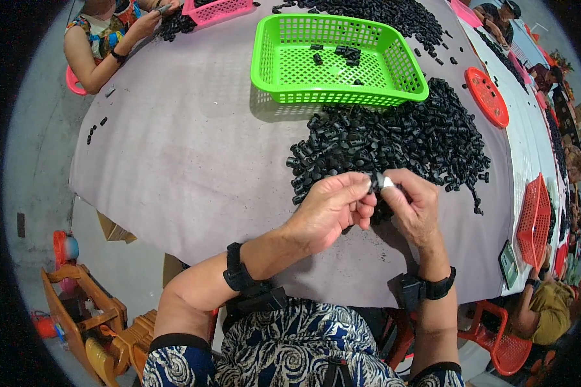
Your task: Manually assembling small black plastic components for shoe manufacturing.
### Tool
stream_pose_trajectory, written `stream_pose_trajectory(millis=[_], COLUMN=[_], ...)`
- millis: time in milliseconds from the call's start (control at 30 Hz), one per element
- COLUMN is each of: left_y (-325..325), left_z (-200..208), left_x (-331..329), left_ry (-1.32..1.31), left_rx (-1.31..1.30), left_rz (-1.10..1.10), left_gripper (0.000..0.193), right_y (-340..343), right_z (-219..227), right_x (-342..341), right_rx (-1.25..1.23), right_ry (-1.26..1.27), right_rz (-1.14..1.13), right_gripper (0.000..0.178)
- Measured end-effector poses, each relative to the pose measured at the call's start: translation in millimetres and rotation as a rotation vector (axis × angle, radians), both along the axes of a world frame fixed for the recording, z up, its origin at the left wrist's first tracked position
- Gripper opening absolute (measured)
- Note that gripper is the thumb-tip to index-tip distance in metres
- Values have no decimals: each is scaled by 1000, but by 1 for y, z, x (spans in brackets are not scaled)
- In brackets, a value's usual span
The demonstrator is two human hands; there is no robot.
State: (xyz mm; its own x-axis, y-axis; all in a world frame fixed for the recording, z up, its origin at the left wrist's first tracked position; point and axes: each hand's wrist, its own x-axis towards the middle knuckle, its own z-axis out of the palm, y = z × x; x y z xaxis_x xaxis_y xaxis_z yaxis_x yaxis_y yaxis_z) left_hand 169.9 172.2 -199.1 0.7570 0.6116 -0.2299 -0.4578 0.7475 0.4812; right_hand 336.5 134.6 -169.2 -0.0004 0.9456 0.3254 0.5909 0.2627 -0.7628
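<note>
My left hand [334, 208] and my right hand [414, 203] meet over the near edge of a large pile of small black plastic parts [400, 138]. Between the fingertips of both hands sits one small black part [379, 183] with a pale bit showing. The left fingers pinch it from the left, the right thumb and fingers from the right. Both wrists wear black bands. A green plastic basket [394, 93] with a few black parts inside stands just beyond the pile.
The table is covered with a grey cloth [187, 155]. Another person's hands [142, 26] work at the far left by a pink basket [216, 11]. A red lid [487, 97] and a red basket [534, 219] lie at the right. More people sit along the right side.
</note>
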Motion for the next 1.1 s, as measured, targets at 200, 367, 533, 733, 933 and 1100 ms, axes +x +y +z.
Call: stream_pose_trajectory(millis=[200,367,533,733,933,1100], left_y=[0,0,1,1,-3,-3], left_z=[3,3,1,1,2,3], left_x=[0,1,1,1,1,1], left_ry=[-16,10,14,3,-1,5], left_rx=[-13,2,-3,-2,5,-24], left_rz=[24,54,49,41,23,25], left_gripper=[17,16,15,14,14,15], right_y=[-1,-2,-1,-2,0,3], right_z=[-5,-1,3,6,-2,-13], right_x=[10,3,-1,-1,1,15], right_rx=[8,2,24,-23,-52,8], right_ry=[186,19,-10,-13,23,180], right_rz=[-126,34,103,84,-127,-114], right_gripper=[9,12,13,11,10,10])
